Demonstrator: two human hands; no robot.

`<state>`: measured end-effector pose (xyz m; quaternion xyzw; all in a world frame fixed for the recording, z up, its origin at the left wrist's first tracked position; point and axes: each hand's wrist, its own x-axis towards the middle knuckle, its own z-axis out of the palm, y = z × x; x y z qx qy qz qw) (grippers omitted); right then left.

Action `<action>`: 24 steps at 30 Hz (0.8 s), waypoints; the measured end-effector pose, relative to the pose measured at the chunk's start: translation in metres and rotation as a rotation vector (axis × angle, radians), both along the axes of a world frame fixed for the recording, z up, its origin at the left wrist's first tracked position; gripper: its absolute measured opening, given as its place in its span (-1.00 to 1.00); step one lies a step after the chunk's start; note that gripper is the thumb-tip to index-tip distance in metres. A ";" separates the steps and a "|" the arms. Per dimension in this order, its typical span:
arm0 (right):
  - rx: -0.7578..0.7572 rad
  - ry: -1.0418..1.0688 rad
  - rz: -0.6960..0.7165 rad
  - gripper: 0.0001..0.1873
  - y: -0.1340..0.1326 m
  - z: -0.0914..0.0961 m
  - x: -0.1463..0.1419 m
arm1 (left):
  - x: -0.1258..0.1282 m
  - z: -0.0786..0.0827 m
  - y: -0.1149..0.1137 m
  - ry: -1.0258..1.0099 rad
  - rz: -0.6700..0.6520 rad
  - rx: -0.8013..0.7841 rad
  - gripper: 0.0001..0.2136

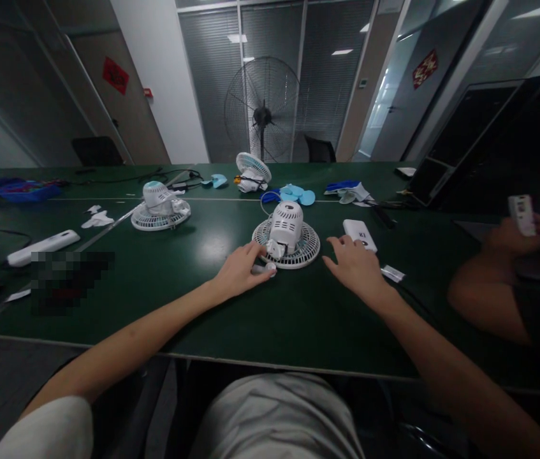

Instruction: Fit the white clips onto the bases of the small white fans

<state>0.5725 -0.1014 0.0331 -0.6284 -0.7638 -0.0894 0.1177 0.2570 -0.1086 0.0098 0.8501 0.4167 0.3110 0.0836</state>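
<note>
A small white fan (287, 240) lies face down on the green table (231, 319), its motor housing pointing up. My left hand (241, 271) rests at its near left rim, fingers curled round a small white part (266, 268). My right hand (354, 264) lies flat on the table to the right of the fan, fingers spread, its fingertips close to a white rectangular box (359, 234). A small silvery packet (393, 273) lies just right of that hand.
Two more small fans (160, 207) (252, 172) lie farther back, with blue fan blades (297, 194) and blue gloves (343, 188) near them. A white remote-like bar (43, 247) is at the left. Another person's hand (532, 233) holds a white device at the right. A large standing fan (262, 115) is behind the table.
</note>
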 end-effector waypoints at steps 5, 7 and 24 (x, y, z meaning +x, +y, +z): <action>-0.219 -0.027 -0.009 -0.71 0.014 -0.014 0.027 | -0.002 0.002 -0.009 0.164 -0.079 -0.103 -0.72; -0.230 0.014 -0.032 -0.74 0.017 -0.014 0.028 | 0.000 0.003 -0.010 0.112 -0.066 -0.118 -0.74; -0.070 0.298 0.069 -0.70 0.053 -0.035 0.025 | 0.003 0.011 -0.021 0.054 0.013 -0.017 -0.75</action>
